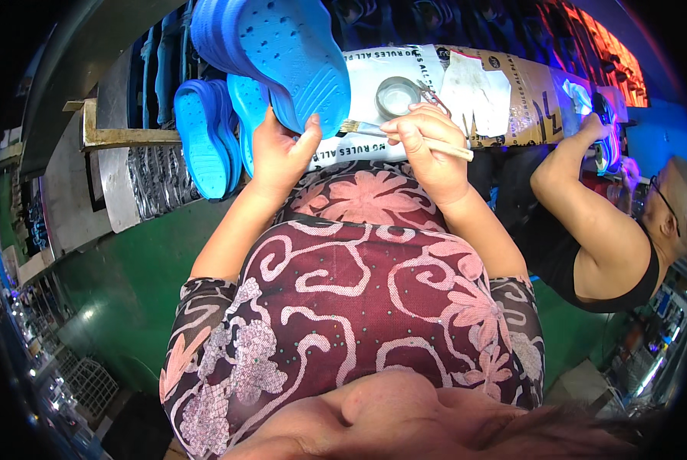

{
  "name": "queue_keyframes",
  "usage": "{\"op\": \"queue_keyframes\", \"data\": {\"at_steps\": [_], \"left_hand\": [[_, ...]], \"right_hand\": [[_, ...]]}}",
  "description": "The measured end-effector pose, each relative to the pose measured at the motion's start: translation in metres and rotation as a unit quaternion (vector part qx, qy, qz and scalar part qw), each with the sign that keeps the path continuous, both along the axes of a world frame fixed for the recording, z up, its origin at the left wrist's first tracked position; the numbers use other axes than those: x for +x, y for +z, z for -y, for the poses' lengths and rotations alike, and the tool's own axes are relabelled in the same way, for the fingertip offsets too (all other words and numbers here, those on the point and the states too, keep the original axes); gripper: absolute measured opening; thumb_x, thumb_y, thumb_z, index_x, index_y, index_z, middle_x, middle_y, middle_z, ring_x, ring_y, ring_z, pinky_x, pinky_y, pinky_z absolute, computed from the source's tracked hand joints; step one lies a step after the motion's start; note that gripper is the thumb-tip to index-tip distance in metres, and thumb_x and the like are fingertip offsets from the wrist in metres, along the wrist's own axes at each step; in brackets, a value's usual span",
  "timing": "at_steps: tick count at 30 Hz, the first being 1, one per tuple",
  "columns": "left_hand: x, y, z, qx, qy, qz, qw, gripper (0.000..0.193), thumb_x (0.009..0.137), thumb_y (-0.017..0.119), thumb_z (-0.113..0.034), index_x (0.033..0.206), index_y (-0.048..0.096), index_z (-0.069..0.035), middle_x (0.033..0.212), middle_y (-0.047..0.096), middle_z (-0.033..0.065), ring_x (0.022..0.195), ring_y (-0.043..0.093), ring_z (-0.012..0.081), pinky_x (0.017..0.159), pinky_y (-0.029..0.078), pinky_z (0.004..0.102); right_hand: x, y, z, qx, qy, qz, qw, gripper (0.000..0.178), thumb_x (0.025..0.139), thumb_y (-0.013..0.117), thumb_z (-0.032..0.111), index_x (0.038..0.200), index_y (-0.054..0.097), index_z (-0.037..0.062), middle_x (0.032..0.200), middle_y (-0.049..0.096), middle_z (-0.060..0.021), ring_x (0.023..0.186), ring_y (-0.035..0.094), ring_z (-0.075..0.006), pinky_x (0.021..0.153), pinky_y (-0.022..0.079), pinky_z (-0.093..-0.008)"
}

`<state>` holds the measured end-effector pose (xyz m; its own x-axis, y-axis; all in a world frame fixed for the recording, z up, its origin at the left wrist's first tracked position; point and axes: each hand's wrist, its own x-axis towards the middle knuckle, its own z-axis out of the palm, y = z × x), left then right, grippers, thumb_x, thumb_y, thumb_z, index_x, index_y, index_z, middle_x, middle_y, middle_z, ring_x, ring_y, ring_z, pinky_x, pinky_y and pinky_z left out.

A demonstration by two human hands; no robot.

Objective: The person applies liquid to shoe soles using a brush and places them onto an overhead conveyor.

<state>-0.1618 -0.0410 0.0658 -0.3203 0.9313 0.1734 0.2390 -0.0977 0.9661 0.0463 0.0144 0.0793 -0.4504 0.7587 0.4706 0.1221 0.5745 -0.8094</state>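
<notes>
While blue foam soles lay at left, our left hand clamped a perforated blue sole by its near end, seemingly to steady it. A round jar sat beyond, probably for easy reach, and our right hand, apart from the left, held a wooden-handled brush pen-fashion, apparently for control, its bristles near the sole's edge.
</notes>
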Motion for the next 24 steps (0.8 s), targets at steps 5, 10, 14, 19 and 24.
{"op": "queue_keyframes", "data": {"at_steps": [5, 10, 14, 19, 24], "left_hand": [[0.0, 0.002, 0.002, -0.005, -0.015, -0.056, 0.998, 0.037, 0.077, 0.061, -0.009, 0.11, 0.049, 0.004, 0.086, 0.064, 0.0111, 0.076, 0.06, 0.0121, 0.068, 0.048, 0.0259], [-0.003, -0.003, 0.002, 0.036, -0.02, -0.103, 0.994, 0.036, 0.076, 0.061, -0.008, 0.109, 0.05, 0.002, 0.081, 0.064, 0.0114, 0.071, 0.061, 0.0134, 0.066, 0.048, 0.0268], [-0.006, -0.007, 0.002, 0.068, -0.01, -0.134, 0.989, 0.035, 0.074, 0.062, -0.008, 0.106, 0.051, 0.002, 0.078, 0.064, 0.0133, 0.068, 0.064, 0.0189, 0.063, 0.049, 0.0289], [-0.007, -0.008, 0.005, 0.062, -0.01, -0.164, 0.984, 0.033, 0.073, 0.064, -0.008, 0.101, 0.052, 0.002, 0.076, 0.064, 0.0151, 0.067, 0.065, 0.0265, 0.062, 0.049, 0.0313], [-0.004, -0.006, 0.005, 0.06, -0.006, -0.162, 0.985, 0.032, 0.072, 0.064, -0.008, 0.099, 0.052, 0.002, 0.075, 0.065, 0.015, 0.067, 0.065, 0.0277, 0.061, 0.049, 0.0318]], "right_hand": [[-0.007, -0.002, 0.001, 0.054, -0.017, -0.008, 0.998, 0.015, 0.081, 0.06, 0.016, 0.073, 0.066, 0.0042, 0.062, 0.06, -0.0054, 0.057, 0.052, -0.02, 0.063, 0.039, -0.031], [-0.006, 0.0, 0.003, 0.05, -0.022, 0.053, 0.997, 0.021, 0.086, 0.054, 0.016, 0.075, 0.066, 0.0039, 0.065, 0.064, -0.0048, 0.064, 0.059, -0.0183, 0.078, 0.042, -0.0332], [-0.002, -0.002, 0.001, 0.041, -0.039, 0.015, 0.998, 0.015, 0.081, 0.059, 0.015, 0.071, 0.066, 0.0052, 0.06, 0.059, -0.0058, 0.057, 0.053, -0.0209, 0.062, 0.04, -0.0311], [-0.005, 0.004, 0.002, 0.014, -0.025, 0.032, 0.999, 0.022, 0.087, 0.054, 0.017, 0.073, 0.065, 0.0033, 0.063, 0.061, -0.0045, 0.063, 0.057, -0.0183, 0.077, 0.041, -0.0348], [-0.009, 0.004, -0.001, 0.072, -0.008, 0.056, 0.996, 0.021, 0.086, 0.054, 0.016, 0.072, 0.065, 0.0041, 0.062, 0.06, -0.0046, 0.062, 0.056, -0.0199, 0.075, 0.041, -0.0351]]}}
